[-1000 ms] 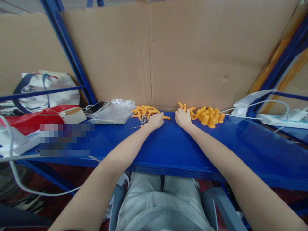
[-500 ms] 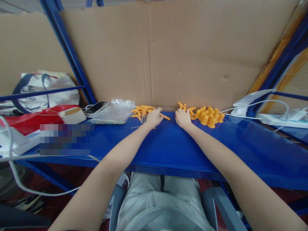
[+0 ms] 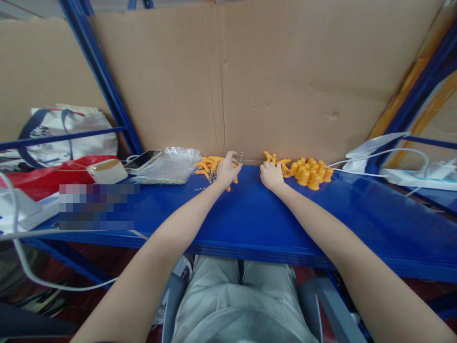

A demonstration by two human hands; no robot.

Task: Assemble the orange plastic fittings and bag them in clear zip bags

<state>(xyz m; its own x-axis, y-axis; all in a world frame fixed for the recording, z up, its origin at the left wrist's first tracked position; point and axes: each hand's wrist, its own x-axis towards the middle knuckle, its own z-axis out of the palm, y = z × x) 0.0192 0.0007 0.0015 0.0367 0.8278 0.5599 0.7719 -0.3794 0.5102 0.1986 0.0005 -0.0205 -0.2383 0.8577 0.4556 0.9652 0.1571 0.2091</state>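
My left hand [image 3: 225, 171] is over the left pile of orange plastic pieces [image 3: 209, 164], some of them branched. Its fingers are closed on a thin metal coil spring [image 3: 242, 156] that stands up past the fingertips. The end of an orange piece [image 3: 236, 179] shows below these fingers; whether it is gripped too is unclear. More springs [image 3: 213, 177] lie among the pile. My right hand [image 3: 271, 175] rests on the tabletop with curled fingers, against another group of orange branched pieces [image 3: 270, 156]. What its fingers hold, if anything, is hidden.
Orange cup-like pieces [image 3: 311, 172] stand grouped right of my right hand. Clear plastic bags [image 3: 171, 166] and a phone [image 3: 144, 160] lie to the left. A cardboard wall [image 3: 285, 71] closes off the back of the blue table [image 3: 250, 214]. White cables [image 3: 378, 152] run at the right.
My left hand has turned upward a little, and a spring now shows at its fingertips. The orange rod that pointed right from it now points down. My right hand has stayed put.
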